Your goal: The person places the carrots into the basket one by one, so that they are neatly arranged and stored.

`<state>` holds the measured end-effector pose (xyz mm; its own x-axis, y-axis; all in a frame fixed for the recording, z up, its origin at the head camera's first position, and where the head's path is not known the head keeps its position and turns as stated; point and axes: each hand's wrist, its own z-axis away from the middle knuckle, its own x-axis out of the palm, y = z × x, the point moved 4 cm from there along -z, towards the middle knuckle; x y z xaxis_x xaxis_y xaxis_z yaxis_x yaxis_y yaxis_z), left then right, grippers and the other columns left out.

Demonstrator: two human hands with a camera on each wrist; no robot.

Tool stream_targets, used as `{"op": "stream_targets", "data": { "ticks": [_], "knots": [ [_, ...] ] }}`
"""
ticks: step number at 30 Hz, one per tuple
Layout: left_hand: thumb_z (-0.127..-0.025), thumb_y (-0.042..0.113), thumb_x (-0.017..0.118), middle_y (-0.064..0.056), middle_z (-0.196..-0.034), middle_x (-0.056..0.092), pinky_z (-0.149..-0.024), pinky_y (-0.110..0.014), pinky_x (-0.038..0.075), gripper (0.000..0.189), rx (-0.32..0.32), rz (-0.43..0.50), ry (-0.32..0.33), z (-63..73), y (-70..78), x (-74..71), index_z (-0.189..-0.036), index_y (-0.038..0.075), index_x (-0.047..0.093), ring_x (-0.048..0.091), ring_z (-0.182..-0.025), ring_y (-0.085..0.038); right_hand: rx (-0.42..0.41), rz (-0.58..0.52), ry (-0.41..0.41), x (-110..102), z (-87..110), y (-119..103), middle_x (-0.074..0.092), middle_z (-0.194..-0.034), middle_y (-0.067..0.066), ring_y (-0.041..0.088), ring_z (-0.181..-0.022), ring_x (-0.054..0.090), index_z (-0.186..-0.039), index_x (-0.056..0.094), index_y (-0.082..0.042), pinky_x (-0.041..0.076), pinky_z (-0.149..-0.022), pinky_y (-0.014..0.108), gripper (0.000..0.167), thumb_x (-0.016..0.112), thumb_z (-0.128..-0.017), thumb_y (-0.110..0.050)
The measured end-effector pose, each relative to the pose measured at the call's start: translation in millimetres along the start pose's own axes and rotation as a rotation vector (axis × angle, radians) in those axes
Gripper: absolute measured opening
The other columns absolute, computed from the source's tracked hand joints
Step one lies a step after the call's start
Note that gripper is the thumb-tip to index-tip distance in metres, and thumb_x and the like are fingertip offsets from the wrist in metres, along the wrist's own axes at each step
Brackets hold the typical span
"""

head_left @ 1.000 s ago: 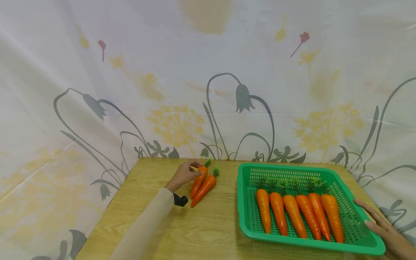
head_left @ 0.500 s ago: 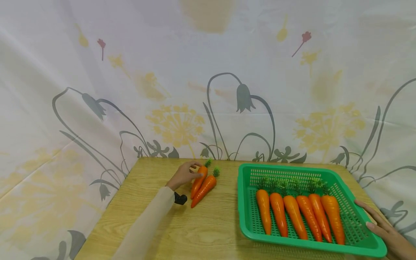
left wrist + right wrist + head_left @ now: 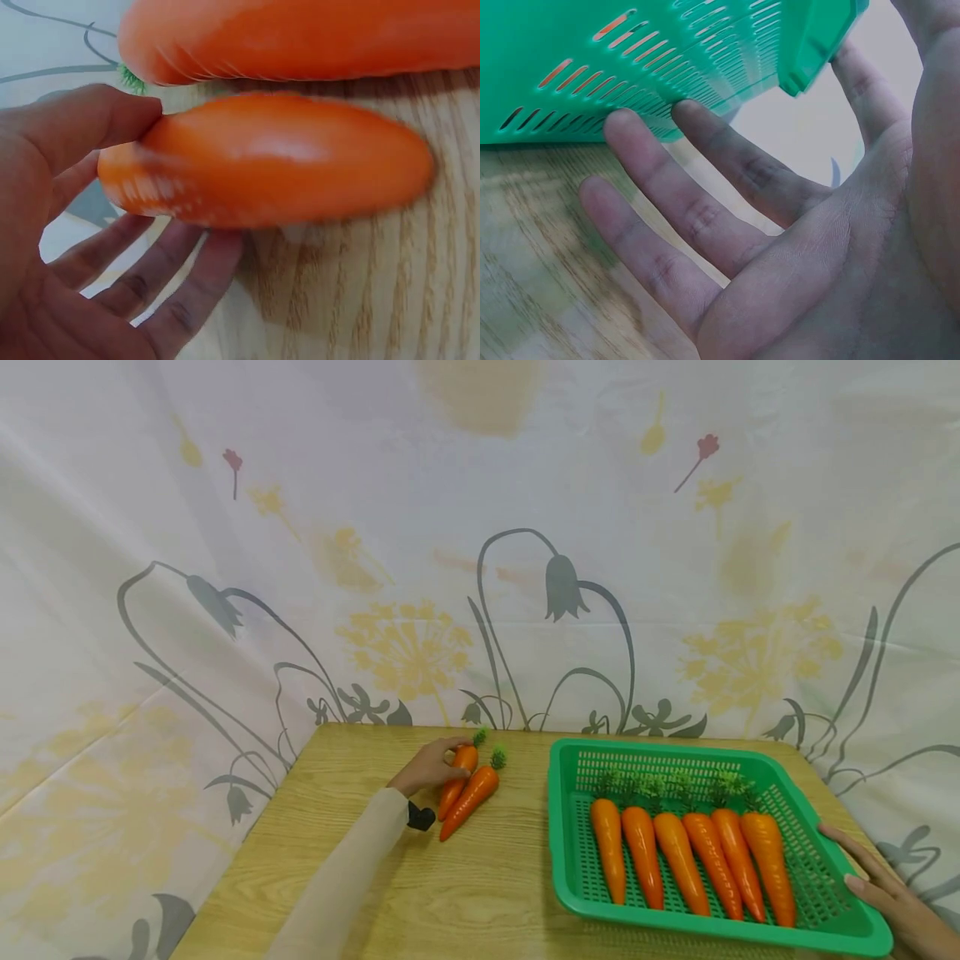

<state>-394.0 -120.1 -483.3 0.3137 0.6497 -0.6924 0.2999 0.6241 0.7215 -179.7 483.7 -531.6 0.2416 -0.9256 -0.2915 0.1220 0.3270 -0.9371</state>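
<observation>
My left hand point(image 3: 427, 767) pinches an orange carrot point(image 3: 465, 758) with a green leafy top, on the left part of the table. In the left wrist view the thumb lies on one side of this carrot point(image 3: 285, 161) and the fingertips come under the other. A second carrot point(image 3: 476, 795) lies right beside it, its tip toward me. At the right, my right hand point(image 3: 896, 893) holds the side rim of a green plastic basket point(image 3: 556, 827), thumb over the edge. The right wrist view shows other fingers spread against the slotted outer wall.
Several carrots point(image 3: 679, 856) lie side by side in the basket, leafy tops toward the far wall. Wood-grain tabletop point(image 3: 457, 893) spreads between the loose carrots and the basket. A flower-printed cloth point(image 3: 375, 485) hangs directly behind the table.
My left hand has settled further over the left carrot, its thumb and fingers closing on the upper end; that carrot has shifted slightly. The right hand stays on the basket rim.
</observation>
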Motion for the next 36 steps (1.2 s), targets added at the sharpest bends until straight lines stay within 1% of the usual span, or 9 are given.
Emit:
{"op": "stream_targets", "data": {
  "ticks": [4, 10, 16, 21, 24, 27, 31, 35, 36],
  "knots": [
    [-0.089, 0.011, 0.079, -0.018, -0.132, 0.059, -0.087, -0.042, 0.054, 0.060, -0.001, -0.029, 0.006, -0.2, -0.4, 0.2, -0.144, 0.004, 0.057, 0.060, -0.112, -0.030, -0.006, -0.004, -0.001, 0.4, -0.6, -1.5, -0.001, -0.128, -0.052, 0.060, -0.131, -0.041, -0.157, -0.024, -0.045, 0.012, -0.084, 0.087, 0.063, 0.020, -0.116, -0.027],
    [-0.087, 0.011, 0.083, -0.020, -0.127, 0.058, -0.080, -0.041, 0.057, 0.052, -0.041, 0.018, 0.031, 4.5, -1.4, -2.3, -0.130, 0.002, 0.057, 0.062, -0.101, -0.030, -0.016, 0.004, -0.007, 1.1, -1.2, -3.0, -0.002, -0.128, -0.052, 0.060, -0.130, -0.041, -0.156, -0.026, -0.044, 0.011, -0.083, 0.088, 0.062, 0.018, -0.116, -0.026],
    [-0.087, 0.012, 0.080, -0.018, -0.125, 0.060, -0.073, -0.035, 0.056, 0.045, -0.053, -0.021, 0.054, 7.8, -6.2, -6.7, -0.128, 0.005, 0.062, 0.062, -0.094, -0.025, -0.004, 0.026, -0.007, 0.1, -2.0, -2.0, -0.001, -0.124, -0.053, 0.060, -0.131, -0.040, -0.154, -0.028, -0.045, 0.010, -0.083, 0.088, 0.062, 0.018, -0.116, -0.028],
    [-0.087, 0.009, 0.077, -0.016, -0.125, 0.060, -0.072, -0.035, 0.057, 0.047, -0.072, 0.051, 0.077, 11.9, -9.7, -12.8, -0.132, 0.003, 0.064, 0.062, -0.093, -0.025, 0.006, 0.060, -0.012, -2.6, -3.8, 0.7, -0.001, -0.122, -0.054, 0.063, -0.131, -0.037, -0.153, -0.029, -0.045, 0.013, -0.083, 0.091, 0.062, 0.018, -0.116, -0.029],
    [-0.089, 0.010, 0.075, -0.015, -0.130, 0.059, -0.072, -0.034, 0.058, 0.047, -0.084, 0.102, 0.090, 14.2, -8.8, -16.1, -0.133, 0.004, 0.063, 0.063, -0.093, -0.024, 0.000, 0.074, -0.012, -3.2, -3.7, 1.1, 0.000, -0.122, -0.054, 0.064, -0.132, -0.035, -0.153, -0.029, -0.046, 0.019, -0.083, 0.091, 0.062, 0.017, -0.116, -0.028],
    [-0.091, 0.011, 0.074, -0.016, -0.136, 0.057, -0.067, -0.036, 0.060, 0.047, -0.089, 0.157, 0.100, 15.6, -6.0, -19.1, -0.136, 0.006, 0.062, 0.064, -0.088, -0.024, -0.022, 0.063, -0.012, -1.7, -3.4, 0.1, 0.001, -0.123, -0.054, 0.063, -0.131, -0.037, -0.154, -0.028, -0.046, 0.018, -0.082, 0.091, 0.063, 0.017, -0.116, -0.026],
    [-0.094, 0.012, 0.074, -0.018, -0.136, 0.056, -0.061, -0.046, 0.061, 0.047, -0.084, 0.209, 0.094, 17.2, 0.7, -21.9, -0.138, 0.007, 0.059, 0.066, -0.078, -0.025, -0.057, 0.055, 0.003, 1.6, -2.2, -2.6, 0.002, -0.126, -0.054, 0.048, -0.135, -0.044, -0.154, -0.027, -0.047, 0.015, -0.080, 0.089, 0.063, 0.017, -0.116, -0.022],
    [-0.095, 0.013, 0.074, -0.019, -0.129, 0.058, -0.065, -0.052, 0.062, 0.048, -0.076, 0.222, 0.078, 19.1, 6.9, -22.3, -0.140, 0.008, 0.058, 0.067, -0.078, -0.024, -0.084, 0.039, 0.014, 3.6, -1.1, -4.4, 0.003, -0.127, -0.053, 0.037, -0.135, -0.048, -0.155, -0.025, -0.047, 0.013, -0.083, 0.086, 0.063, 0.017, -0.116, -0.020],
    [-0.095, 0.013, 0.074, -0.019, -0.128, 0.058, -0.066, -0.051, 0.062, 0.048, -0.075, 0.222, 0.075, 19.5, 8.2, -22.3, -0.141, 0.008, 0.059, 0.067, -0.080, -0.024, -0.093, 0.031, 0.011, 3.7, -1.1, -4.5, 0.003, -0.128, -0.053, 0.039, -0.134, -0.048, -0.155, -0.024, -0.047, 0.013, -0.084, 0.084, 0.063, 0.017, -0.116, -0.019]
  ]
}}
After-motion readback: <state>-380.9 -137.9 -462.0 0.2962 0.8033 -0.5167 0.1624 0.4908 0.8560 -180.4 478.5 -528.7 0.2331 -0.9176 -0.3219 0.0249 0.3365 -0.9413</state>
